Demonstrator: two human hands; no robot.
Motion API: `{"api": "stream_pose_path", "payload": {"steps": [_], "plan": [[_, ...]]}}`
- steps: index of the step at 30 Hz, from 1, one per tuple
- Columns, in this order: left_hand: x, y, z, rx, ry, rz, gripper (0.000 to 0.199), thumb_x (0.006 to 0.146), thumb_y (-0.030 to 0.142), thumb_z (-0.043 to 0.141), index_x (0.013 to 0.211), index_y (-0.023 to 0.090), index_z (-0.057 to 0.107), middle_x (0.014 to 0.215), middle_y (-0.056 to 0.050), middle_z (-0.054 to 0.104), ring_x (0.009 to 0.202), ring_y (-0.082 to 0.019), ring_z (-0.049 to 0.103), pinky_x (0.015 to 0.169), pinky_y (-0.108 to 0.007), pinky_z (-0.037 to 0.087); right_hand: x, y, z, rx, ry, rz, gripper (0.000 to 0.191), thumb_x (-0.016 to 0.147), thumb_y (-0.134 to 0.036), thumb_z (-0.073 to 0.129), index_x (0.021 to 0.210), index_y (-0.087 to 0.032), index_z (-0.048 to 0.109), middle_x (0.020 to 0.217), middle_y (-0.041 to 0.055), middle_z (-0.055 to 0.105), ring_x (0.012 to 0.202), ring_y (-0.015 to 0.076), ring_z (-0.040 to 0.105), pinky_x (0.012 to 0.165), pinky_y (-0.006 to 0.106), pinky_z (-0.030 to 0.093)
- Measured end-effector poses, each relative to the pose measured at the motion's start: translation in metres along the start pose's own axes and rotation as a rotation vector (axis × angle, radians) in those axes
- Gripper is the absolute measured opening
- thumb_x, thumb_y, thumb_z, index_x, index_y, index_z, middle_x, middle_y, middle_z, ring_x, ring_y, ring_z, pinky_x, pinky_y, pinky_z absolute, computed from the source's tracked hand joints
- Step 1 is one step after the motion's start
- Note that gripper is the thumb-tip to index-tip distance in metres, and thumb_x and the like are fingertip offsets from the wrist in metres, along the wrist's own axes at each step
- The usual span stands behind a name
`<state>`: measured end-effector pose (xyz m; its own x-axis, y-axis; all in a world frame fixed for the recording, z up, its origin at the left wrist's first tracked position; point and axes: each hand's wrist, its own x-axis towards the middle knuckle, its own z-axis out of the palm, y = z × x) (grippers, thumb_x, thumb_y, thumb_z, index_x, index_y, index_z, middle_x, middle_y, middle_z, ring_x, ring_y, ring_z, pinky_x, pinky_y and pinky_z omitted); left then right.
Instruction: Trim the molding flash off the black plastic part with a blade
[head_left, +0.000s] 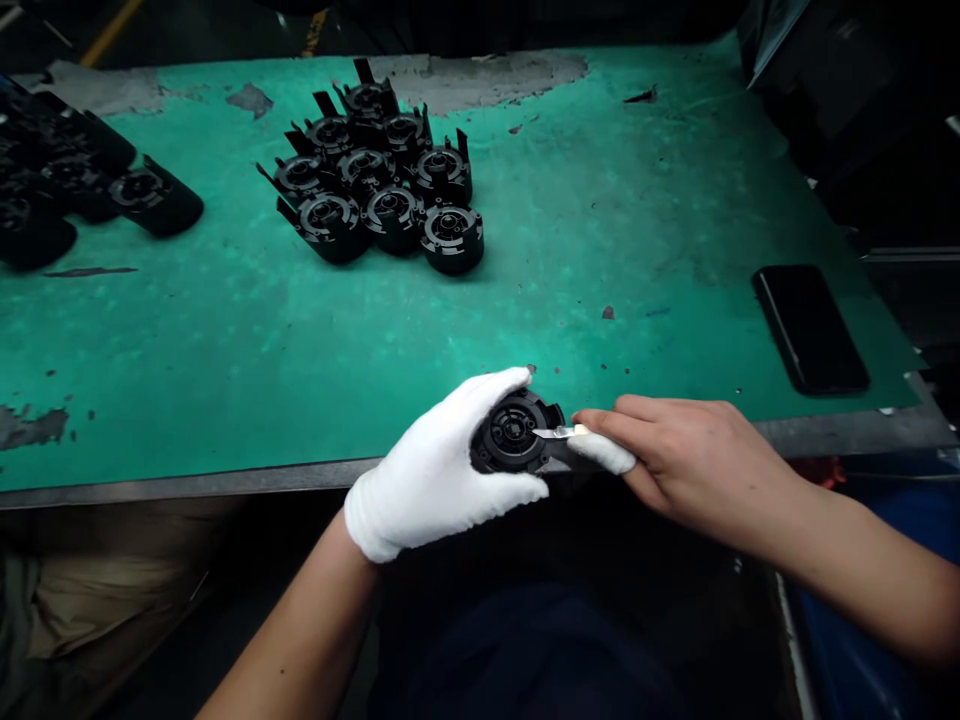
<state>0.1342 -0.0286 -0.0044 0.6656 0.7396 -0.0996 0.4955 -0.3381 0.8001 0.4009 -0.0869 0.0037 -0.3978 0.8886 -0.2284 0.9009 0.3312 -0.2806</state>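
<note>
While a black round part is facing up at the near edge of the green bench, the gloved left hand is curving around its rim, thumb and fingers gripping either side, presumably for steadiness. Right hand is pinching a small knife close to its blade, likely for control; tip contact unclear. Beyond, similar parts are standing clustered; a phone is lying well apart, rightward.

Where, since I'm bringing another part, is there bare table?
The green table is mostly bare between the middle black cluster and phone, and between that cluster and the left hand. Crowded: that cluster and the black parts at far left.
</note>
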Motion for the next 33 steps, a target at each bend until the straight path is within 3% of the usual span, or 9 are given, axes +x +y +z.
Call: {"api": "stream_pose_path", "payload": {"steps": [4, 9, 14, 19, 26, 33], "plan": [[-0.012, 0.01, 0.026, -0.017, 0.184, -0.08, 0.092, 0.073, 0.048, 0.089, 0.148, 0.023, 0.041, 0.15, -0.008, 0.052, 0.139, -0.024, 0.05, 0.122, -0.037, 0.041, -0.011, -0.006, 0.001, 0.229, 0.059, 0.029, 0.037, 0.096, -0.018, 0.042, 0.125, -0.031, 0.06, 0.107, 0.0014, 0.076, 0.092, 0.0253, 0.074, 0.068, 0.036, 0.049], [-0.025, 0.02, 0.055, -0.012, 0.399, -0.116, 0.091, 0.072, 0.051, 0.089, 0.146, 0.021, 0.046, 0.146, -0.011, 0.056, 0.137, -0.027, 0.053, 0.121, -0.042, 0.042, -0.03, -0.024, -0.002, 0.439, -0.032, 0.053, 0.036, 0.095, -0.015, 0.041, 0.125, -0.031, 0.053, 0.102, -0.0004, 0.077, 0.082, 0.0232, 0.075, 0.065, 0.036, 0.055], [-0.024, 0.018, 0.056, -0.003, 0.421, -0.08, 0.091, 0.072, 0.055, 0.088, 0.145, 0.019, 0.047, 0.145, -0.012, 0.057, 0.136, -0.026, 0.054, 0.121, -0.041, 0.042, -0.037, -0.039, 0.005, 0.384, -0.025, -0.012, 0.052, 0.086, -0.003, 0.042, 0.131, -0.027, 0.054, 0.127, 0.0065, 0.072, 0.108, 0.0272, 0.073, 0.086, 0.046, 0.063], [-0.024, 0.017, 0.055, 0.006, 0.431, -0.037, 0.087, 0.074, 0.053, 0.087, 0.144, 0.018, 0.048, 0.144, -0.012, 0.058, 0.135, -0.025, 0.055, 0.121, -0.039, 0.043, -0.035, -0.042, 0.009, 0.395, -0.084, -0.027, 0.055, 0.084, -0.003, 0.041, 0.134, -0.024, 0.056, 0.128, 0.01, 0.072, 0.109, 0.0316, 0.074, 0.086, 0.055, 0.065], [-0.023, 0.016, 0.054, -0.019, 0.419, -0.042, 0.089, 0.073, 0.056, 0.087, 0.144, 0.02, 0.046, 0.143, -0.013, 0.058, 0.134, -0.028, 0.056, 0.119, -0.045, 0.045, -0.042, -0.033, 0.01, 0.33, 0.034, -0.045, 0.061, 0.082, 0.0, 0.043, 0.139, -0.021, 0.054, 0.131, 0.012, 0.071, 0.11, 0.029, 0.073, 0.089, 0.052, 0.065], [-0.02, 0.02, 0.051, -0.008, 0.389, -0.03, 0.082, 0.077, 0.048, 0.086, 0.143, 0.019, 0.046, 0.141, -0.011, 0.058, 0.133, -0.025, 0.056, 0.119, -0.04, 0.044, -0.039, -0.038, 0.013, 0.4, -0.09, -0.053, 0.062, 0.082, -0.001, 0.043, 0.141, -0.017, 0.055, 0.129, 0.0134, 0.071, 0.112, 0.0282, 0.072, 0.094, 0.049, 0.063]]}}
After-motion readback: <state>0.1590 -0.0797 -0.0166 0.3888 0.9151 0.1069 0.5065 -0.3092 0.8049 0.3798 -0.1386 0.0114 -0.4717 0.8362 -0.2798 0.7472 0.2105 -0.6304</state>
